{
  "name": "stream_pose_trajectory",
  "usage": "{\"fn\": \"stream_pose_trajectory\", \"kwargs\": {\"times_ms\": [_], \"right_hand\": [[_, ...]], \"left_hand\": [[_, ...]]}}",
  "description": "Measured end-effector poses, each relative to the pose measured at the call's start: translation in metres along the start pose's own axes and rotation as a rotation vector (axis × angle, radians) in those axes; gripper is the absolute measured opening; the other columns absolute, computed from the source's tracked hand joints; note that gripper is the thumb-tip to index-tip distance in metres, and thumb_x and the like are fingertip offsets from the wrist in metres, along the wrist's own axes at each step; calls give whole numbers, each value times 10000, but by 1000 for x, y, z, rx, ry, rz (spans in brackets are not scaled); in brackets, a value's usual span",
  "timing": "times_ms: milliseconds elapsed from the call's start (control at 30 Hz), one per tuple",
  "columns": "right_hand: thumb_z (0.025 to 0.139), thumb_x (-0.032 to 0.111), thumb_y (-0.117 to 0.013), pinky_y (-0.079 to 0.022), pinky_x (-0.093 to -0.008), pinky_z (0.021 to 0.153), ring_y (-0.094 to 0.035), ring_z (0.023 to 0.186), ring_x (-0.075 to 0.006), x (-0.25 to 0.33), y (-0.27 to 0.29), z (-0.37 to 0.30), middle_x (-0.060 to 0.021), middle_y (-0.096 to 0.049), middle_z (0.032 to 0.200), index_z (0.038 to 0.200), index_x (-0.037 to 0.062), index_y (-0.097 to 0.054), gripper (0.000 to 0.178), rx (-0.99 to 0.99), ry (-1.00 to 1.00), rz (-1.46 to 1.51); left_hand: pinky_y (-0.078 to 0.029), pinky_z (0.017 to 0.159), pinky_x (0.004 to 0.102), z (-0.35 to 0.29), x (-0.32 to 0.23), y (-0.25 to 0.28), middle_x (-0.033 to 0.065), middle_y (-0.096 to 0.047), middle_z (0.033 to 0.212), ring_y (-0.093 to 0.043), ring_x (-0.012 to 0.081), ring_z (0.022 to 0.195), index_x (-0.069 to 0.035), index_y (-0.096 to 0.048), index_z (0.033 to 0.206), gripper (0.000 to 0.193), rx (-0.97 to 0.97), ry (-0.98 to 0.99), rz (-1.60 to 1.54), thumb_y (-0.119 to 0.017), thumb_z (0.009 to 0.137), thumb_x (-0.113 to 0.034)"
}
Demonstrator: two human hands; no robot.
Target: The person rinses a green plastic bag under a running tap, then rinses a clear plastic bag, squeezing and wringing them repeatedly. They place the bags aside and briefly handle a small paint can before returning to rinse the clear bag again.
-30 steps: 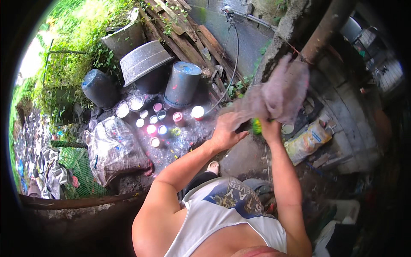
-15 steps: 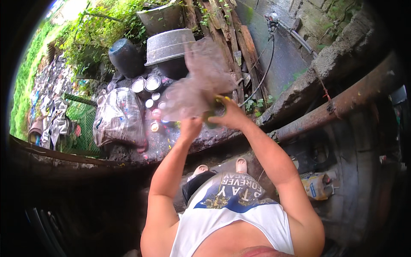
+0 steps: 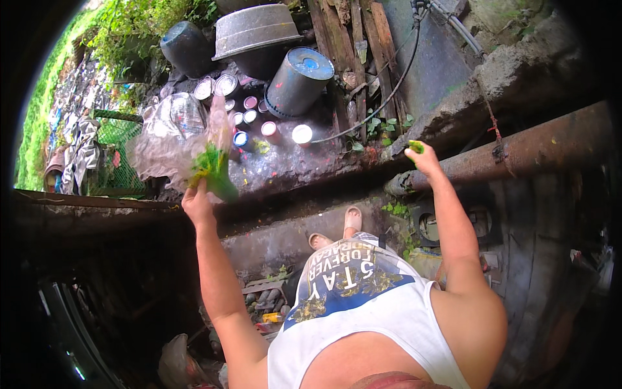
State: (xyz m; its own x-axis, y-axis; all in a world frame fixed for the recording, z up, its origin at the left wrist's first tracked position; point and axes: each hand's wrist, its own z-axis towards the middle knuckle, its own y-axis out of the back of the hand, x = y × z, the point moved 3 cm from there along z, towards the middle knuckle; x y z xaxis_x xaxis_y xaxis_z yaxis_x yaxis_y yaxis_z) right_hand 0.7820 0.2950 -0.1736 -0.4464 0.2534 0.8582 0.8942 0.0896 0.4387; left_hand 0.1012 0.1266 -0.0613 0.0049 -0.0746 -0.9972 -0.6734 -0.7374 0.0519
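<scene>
My left hand (image 3: 199, 202) is closed on the lower end of a crumpled clear plastic bag (image 3: 163, 154), held out at the left over the ledge. The part of the bag beside my fingers is smeared bright green and yellow. Far off to the right, my right hand (image 3: 426, 162) is raised beside the rusty pipe. Its fingers are curled in, with green and yellow on the tips; whether a small thing sits in them I cannot make out. Small paint cans, among them a blue one (image 3: 241, 141) and a white-topped one (image 3: 302, 135), stand between my hands.
On the paint-spattered ledge (image 3: 285, 161) a grey bucket (image 3: 299, 81) leans beside an upturned grey tub (image 3: 254, 32) and a dark blue drum (image 3: 186, 48). Planks (image 3: 355, 58) and a black hose (image 3: 392, 120) lie behind. A rusty pipe (image 3: 551, 149) crosses at right.
My hands have moved apart: the left carried the plastic bag leftward, and the right let go of it and swung right. The grey bucket and more cans now show.
</scene>
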Motion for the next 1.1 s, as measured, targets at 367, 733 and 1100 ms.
{"fn": "stream_pose_trajectory", "kwargs": {"times_ms": [367,733,1100], "right_hand": [[976,188,-792,-545,-330,990,-699,1091,-157,94,42,-49,-90,-766,1184,1365,-10,-694,448,21,155,-116],[980,166,-760,-522,-380,1095,-698,1239,-244,113,40,-124,-167,-743,1331,1419,-18,-660,487,124,184,-337],[967,167,-766,-536,-368,1055,-714,1173,-223,140,44,-67,-149,-763,1260,1382,-19,-681,463,80,284,-326]], "left_hand": [[-406,493,266,-27,56,72,-25,-615,705,-532,62,557,-37,-706,887,217,-109,121,-57,-775,1033,-181],[-505,624,282,-24,84,103,14,-724,858,-623,88,692,-4,-754,962,194,-88,233,60,-775,1033,-184],[-486,703,304,-16,85,65,6,-714,864,-599,96,756,5,-758,957,218,-68,170,166,-782,1026,-200]]}}
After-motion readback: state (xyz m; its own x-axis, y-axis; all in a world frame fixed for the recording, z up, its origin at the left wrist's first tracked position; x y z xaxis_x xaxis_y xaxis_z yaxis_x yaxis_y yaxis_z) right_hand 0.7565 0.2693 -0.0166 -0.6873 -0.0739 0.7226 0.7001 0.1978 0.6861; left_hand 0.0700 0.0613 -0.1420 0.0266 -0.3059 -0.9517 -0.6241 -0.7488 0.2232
